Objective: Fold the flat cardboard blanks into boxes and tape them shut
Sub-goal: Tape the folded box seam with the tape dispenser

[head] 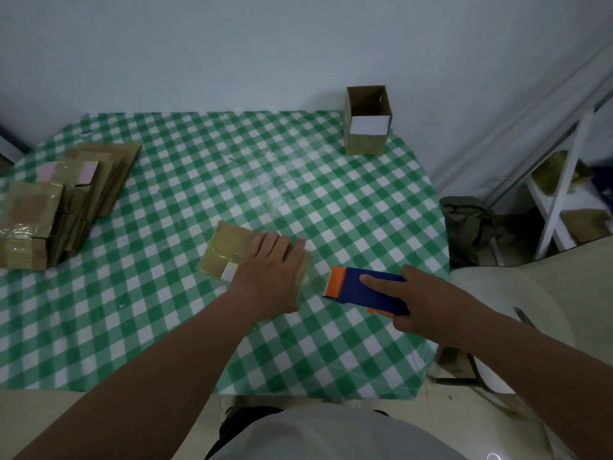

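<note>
Left grip (268, 270): your flat, straight fingers press the cardboard box (232, 254) mid-desk.
Right grip (428, 303): you clasp the blue tape dispenser (361, 290) just beside it.
Blanks (59, 200): stacked at the left edge.
Open box (366, 122): far right corner.
Open room: the green-checked desk (199, 180) between them.

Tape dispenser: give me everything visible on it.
The tape dispenser is a blue, plastic-looking block with an orange front end and a bit of orange showing at its lower edge. It sits low over the checked tablecloth, right of the cardboard box. The right hand grips it from behind, index finger laid along its top. The roll itself is not visible.
</note>
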